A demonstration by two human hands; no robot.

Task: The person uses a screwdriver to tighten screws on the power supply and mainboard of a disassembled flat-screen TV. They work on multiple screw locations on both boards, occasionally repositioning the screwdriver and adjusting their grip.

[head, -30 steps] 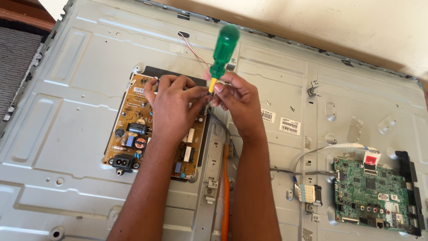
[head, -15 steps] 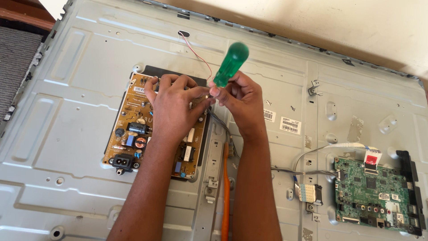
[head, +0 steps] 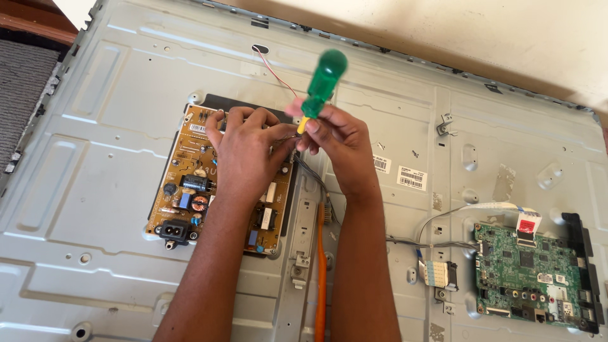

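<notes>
A grey metal back panel of a flat screen [head: 114,101] lies flat under me. A tan power board [head: 190,190] is mounted left of centre. My left hand [head: 244,158] rests on that board's upper right part, fingers curled down onto it. My right hand [head: 339,145] grips a screwdriver with a green handle [head: 324,76] and yellow collar, held nearly upright over the board's top right corner. The tip is hidden between my two hands. A thin red wire [head: 275,69] runs from a hole in the panel toward my hands.
A green main board [head: 532,272] sits at the lower right with a white ribbon cable [head: 481,208] and a grey wire bundle [head: 411,242]. An orange tool or handle [head: 320,272] lies between my forearms. A grey woven surface [head: 22,95] is at the left; pale floor lies beyond the panel.
The green screwdriver handle has tilted, its top swinging from upright toward the right and back slightly. Both hands stay at the board's top right corner.
</notes>
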